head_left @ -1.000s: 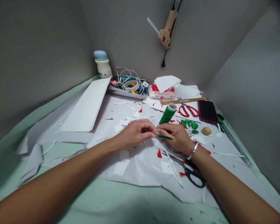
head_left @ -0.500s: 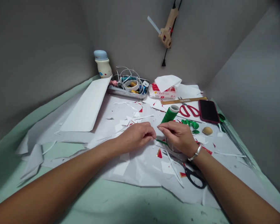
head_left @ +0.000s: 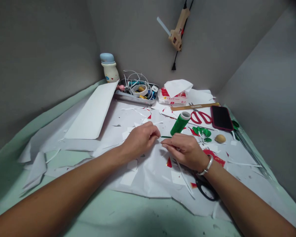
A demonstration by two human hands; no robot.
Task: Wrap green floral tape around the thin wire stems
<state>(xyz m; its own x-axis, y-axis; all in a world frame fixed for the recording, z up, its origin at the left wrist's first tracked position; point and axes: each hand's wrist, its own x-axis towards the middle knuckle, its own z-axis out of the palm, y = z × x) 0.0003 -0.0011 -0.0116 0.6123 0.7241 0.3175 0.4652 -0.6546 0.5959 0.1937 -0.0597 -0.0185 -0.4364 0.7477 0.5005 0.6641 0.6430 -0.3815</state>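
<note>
My left hand (head_left: 143, 136) is closed in a pinch on the end of a thin dark-green stem (head_left: 165, 137). The stem sticks out to the right and passes behind my right hand (head_left: 185, 149). The fingers of that hand are pressed together just below the stem; whatever is between them is too small to make out. Right behind it stands a spool of green thread (head_left: 180, 123), tilted to the right. A pair of black-handled scissors (head_left: 207, 189) lies under my right wrist, mostly covered.
Paper scraps cover the white sheet (head_left: 148, 181). Green leaf-like pieces (head_left: 203, 132), a brown ball (head_left: 220, 138), red-handled scissors (head_left: 201, 117) and a phone (head_left: 221, 118) lie to the right. Behind are a metal tray (head_left: 135, 98), a tissue pack (head_left: 172, 97) and a hanging glue gun (head_left: 179, 31).
My left hand has shifted slightly left and up with the stem. My right hand has moved a little left and down, and now covers the stem's right end and most of the scissors.
</note>
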